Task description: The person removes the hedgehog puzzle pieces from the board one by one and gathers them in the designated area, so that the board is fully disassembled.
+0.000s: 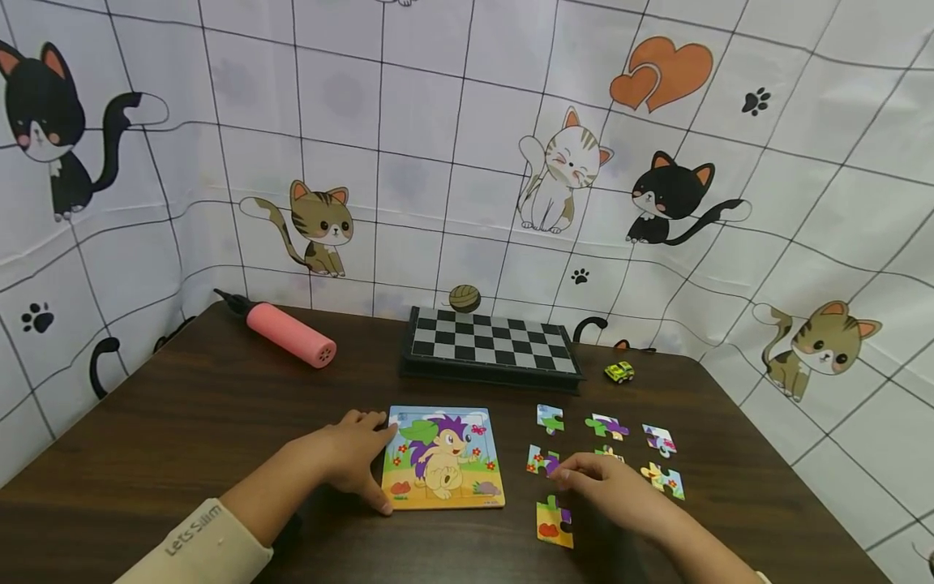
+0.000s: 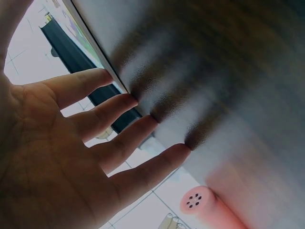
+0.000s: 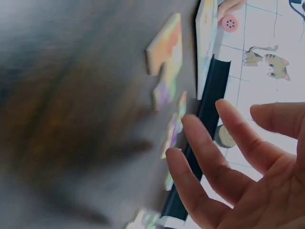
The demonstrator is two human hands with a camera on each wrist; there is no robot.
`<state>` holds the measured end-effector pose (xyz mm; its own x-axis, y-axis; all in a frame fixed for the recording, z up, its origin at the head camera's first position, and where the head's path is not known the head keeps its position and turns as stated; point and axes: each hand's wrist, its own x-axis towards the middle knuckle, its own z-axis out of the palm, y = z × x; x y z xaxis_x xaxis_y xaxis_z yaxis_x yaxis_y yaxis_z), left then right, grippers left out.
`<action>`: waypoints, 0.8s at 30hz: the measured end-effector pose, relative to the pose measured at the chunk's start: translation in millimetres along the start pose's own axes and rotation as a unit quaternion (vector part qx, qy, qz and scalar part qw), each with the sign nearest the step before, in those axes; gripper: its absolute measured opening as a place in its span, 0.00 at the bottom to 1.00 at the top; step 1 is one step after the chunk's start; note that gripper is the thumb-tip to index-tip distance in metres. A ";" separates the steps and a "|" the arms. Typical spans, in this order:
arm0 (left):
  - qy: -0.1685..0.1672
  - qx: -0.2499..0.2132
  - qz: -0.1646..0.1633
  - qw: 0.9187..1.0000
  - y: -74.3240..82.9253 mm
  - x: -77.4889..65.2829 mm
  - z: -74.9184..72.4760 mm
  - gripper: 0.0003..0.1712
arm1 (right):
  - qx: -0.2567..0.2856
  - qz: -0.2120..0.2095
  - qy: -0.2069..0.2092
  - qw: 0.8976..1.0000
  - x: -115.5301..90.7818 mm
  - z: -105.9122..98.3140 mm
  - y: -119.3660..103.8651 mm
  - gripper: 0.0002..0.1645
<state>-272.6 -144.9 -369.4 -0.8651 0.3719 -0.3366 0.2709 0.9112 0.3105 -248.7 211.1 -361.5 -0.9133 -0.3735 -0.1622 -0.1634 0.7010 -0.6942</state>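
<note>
In the head view a square hedgehog puzzle board [image 1: 447, 458] lies flat on the table. My left hand [image 1: 353, 462] is at the board's left edge, thumb near the lower left corner; in the left wrist view its spread fingertips [image 2: 178, 150] touch the tabletop. To the right of the board lie several loose jigsaw pieces. My right hand [image 1: 613, 487] hovers among them, fingers slightly bent and apart, holding nothing. Its fingertips are nearest a piece with red flowers and purple [image 1: 537, 460]. A yellow-orange piece [image 1: 552, 531] lies in front of that one. The right hand partly covers another piece [image 1: 609, 453].
Behind the board stands a black-and-white checkered game board [image 1: 492, 342] on a dark case. A small yellow-green toy car [image 1: 619, 371] is right of it. A pink hand pump [image 1: 288, 331] lies at the back left. A cat-print sheet [image 1: 423, 186] hangs behind the dark table [image 1: 168, 454].
</note>
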 end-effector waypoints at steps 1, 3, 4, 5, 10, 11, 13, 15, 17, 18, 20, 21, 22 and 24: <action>0.000 0.000 0.000 1.000 -0.1 -0.1 -0.4 0.59 | -0.004 -0.002 0.007 1.000 2.0 0.4 -3.2 0.15; 0.001 0.001 -0.001 1.000 -0.4 -0.5 -1.0 0.59 | -0.002 -0.011 0.017 1.000 7.6 2.6 -12.2 0.15; 0.002 0.001 -0.001 1.000 -0.8 -0.6 -1.1 0.59 | 0.009 -0.014 0.018 1.000 11.1 4.8 -18.4 0.16; 0.003 0.001 -0.001 1.000 -1.2 -0.8 -1.1 0.59 | 0.023 -0.018 0.016 0.999 15.2 7.8 -25.2 0.17; 0.005 -0.003 -0.004 1.000 -3.3 -0.6 0.3 0.59 | 0.115 -0.014 -0.025 0.993 42.2 33.4 -59.5 0.18; 0.005 -0.004 -0.003 1.000 -3.5 -0.4 0.8 0.59 | 0.121 -0.013 -0.034 0.992 48.4 39.4 -64.0 0.18; 0.006 -0.006 -0.003 1.000 -3.3 0.0 1.7 0.59 | 0.115 -0.010 -0.042 0.992 60.0 50.6 -70.6 0.18; 0.007 -0.005 -0.002 1.000 -2.8 0.2 2.4 0.59 | 0.092 -0.008 -0.044 0.995 69.7 59.9 -74.7 0.18; 0.008 -0.003 -0.001 1.000 -2.2 0.2 2.9 0.59 | 0.050 0.005 -0.045 0.998 75.9 67.1 -77.2 0.17; 0.008 -0.001 -0.001 1.000 -1.8 0.1 3.0 0.59 | 0.020 0.004 -0.046 0.999 77.7 69.6 -78.4 0.16; 0.007 0.003 0.000 1.000 -1.1 -0.2 2.8 0.60 | -0.029 -0.006 -0.054 0.998 80.0 73.4 -79.9 0.15; 0.007 0.003 0.001 1.000 -0.8 -0.3 2.5 0.60 | -0.050 -0.011 -0.058 0.997 80.3 74.8 -81.0 0.15; 0.006 0.003 0.000 1.000 -0.5 -0.6 2.2 0.60 | -0.066 -0.020 -0.065 0.995 80.6 75.8 -81.9 0.15; 0.005 0.004 0.001 1.000 -0.3 -0.9 1.5 0.60 | -0.098 -0.047 -0.072 0.991 80.9 77.3 -83.8 0.16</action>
<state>-271.3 -145.2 -370.5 -0.8687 0.3719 -0.3272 0.2761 0.9120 0.3034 -280.0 75.2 -370.7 -0.8305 -0.5157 -0.2104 -0.3279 0.7580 -0.5638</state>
